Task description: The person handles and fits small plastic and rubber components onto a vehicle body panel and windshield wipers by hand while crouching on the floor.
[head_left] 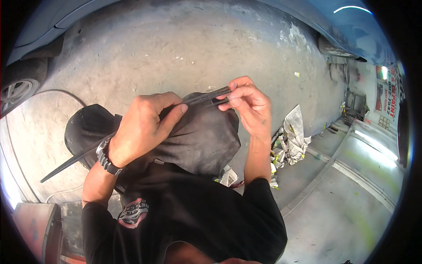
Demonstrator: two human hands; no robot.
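A long, thin black strip [72, 163], perhaps a piece of car trim, runs across my lap from the lower left to the upper right. Between thumb and fingers, my left hand [145, 123] pinches it, with one stretch passing beneath my wrist and its black watch. My right hand [250, 103] has its fingertips closed on the far end, just above my knee. There the strip shows two dark parts lying side by side; whether they are joined is hidden by my fingers. Dark trousers [206, 141] lie below both hands.
A blue car body with a wheel [20, 90] stands at the far left, and more blue bodywork [365, 31] at the upper right. Crumpled newspaper [295, 136] lies right of my knee. A hose [66, 93] curves over the concrete floor. At lower left stands a reddish box [35, 224].
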